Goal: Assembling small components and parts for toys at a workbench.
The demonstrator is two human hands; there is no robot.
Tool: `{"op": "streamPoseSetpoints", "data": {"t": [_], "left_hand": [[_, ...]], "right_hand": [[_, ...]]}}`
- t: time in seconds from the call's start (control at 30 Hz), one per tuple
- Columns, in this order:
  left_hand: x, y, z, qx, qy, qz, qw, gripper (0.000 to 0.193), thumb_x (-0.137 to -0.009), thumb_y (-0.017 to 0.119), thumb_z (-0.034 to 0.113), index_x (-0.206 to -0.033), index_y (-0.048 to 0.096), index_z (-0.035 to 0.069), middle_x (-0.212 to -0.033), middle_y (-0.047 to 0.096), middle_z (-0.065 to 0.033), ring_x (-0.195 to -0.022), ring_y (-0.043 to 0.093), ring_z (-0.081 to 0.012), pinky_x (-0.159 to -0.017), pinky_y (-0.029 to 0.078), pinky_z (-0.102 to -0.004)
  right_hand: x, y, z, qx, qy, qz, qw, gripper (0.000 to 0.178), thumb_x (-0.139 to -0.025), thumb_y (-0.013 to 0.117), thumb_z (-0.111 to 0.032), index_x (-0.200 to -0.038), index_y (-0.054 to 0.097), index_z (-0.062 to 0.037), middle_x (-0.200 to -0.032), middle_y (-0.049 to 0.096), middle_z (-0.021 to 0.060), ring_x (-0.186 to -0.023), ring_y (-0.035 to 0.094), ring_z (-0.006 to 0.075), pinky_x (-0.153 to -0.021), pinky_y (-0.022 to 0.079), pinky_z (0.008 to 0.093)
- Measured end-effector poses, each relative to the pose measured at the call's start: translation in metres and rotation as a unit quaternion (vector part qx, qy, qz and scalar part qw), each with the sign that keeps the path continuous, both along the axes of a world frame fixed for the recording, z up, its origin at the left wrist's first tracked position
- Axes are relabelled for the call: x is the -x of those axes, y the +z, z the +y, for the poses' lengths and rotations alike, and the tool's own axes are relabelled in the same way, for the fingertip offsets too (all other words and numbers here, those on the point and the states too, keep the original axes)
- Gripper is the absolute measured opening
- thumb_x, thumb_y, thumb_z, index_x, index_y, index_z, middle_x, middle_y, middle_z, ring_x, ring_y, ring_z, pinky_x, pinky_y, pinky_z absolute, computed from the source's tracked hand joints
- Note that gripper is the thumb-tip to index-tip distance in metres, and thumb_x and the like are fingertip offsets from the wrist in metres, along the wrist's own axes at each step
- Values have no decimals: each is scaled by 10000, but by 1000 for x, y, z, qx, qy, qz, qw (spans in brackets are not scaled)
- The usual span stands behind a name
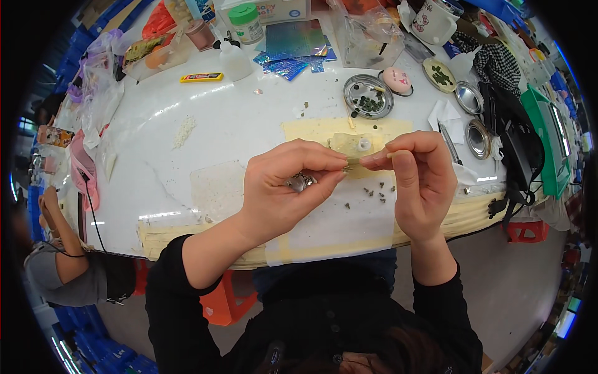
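My left hand [283,184] is closed in a pinch, thumb and forefinger together on a tiny metallic piece [349,167] that is too small to name. Close by on the right, my right hand [427,187] pinches a small pale bit [390,154] between thumb and forefinger, with another finger reaching toward the left fingertips. Just beyond both hands sits a yellowish, see-through block [346,142] with a white ring [364,144] on it. Several small metal parts [372,192] lie loose below the fingers. A shiny silver object [301,181] is partly hidden behind my left hand.
A round metal dish [346,84] holds dark green bits, beside a pink round case [397,80]. Another dish with green pieces [440,73], tweezers [450,143] and metal lids [478,138] lie right. A yellow box cutter [201,78] and white squeeze bottle [235,60] stand farther left.
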State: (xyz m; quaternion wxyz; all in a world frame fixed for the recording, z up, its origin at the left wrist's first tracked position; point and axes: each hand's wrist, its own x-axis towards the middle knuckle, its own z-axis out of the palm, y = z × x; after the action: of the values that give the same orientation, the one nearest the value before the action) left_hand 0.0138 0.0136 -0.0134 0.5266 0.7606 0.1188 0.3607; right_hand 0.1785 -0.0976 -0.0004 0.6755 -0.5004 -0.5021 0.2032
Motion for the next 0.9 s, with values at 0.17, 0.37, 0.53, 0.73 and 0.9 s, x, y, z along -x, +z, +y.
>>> {"op": "streamPoseSetpoints", "data": {"t": [0.17,0.37,0.53,0.73,0.9], "left_hand": [[1,1,1,-2,-1,7,1000,171,-795,682,-100,-950,688,-28,-998,678,-131,-860,641,-136,-717,511,-235],[0,-3,5,38,22,-23,999,164,-804,681,-85,-960,687,-34,-1000,671,-132,-868,654,-140,-748,542,-240],[1,-3,5,31,9,-1,999,172,-813,663,-106,-976,674,-53,-1031,655,-151,-923,655,-165,-808,551,-257],[-3,-6,3,38,31,-33,998,137,-808,700,-40,-939,708,-1,-929,686,-100,-805,661,-119,-692,548,-226],[0,-4,4,25,22,-7,999,155,-811,684,-70,-960,692,-28,-983,671,-118,-856,659,-135,-744,549,-236]], "right_hand": [[-5,-2,4,-5,-95,-101,990,79,-925,620,-45,-927,584,26,-840,622,80,-748,671,153,-661,525,252],[-19,0,13,5,-197,-369,908,88,-813,691,-14,-864,619,-23,-818,612,96,-723,580,266,-630,465,336],[-18,-2,15,18,-194,-398,896,106,-794,713,-33,-858,629,-31,-812,612,87,-743,572,268,-645,455,342],[-14,2,11,-14,-217,-363,906,110,-781,721,-41,-851,637,-33,-816,616,74,-777,565,251,-660,452,332],[-16,-1,12,42,-185,-412,891,132,-793,720,-66,-903,658,-31,-854,624,80,-813,571,262,-690,458,338]]}}
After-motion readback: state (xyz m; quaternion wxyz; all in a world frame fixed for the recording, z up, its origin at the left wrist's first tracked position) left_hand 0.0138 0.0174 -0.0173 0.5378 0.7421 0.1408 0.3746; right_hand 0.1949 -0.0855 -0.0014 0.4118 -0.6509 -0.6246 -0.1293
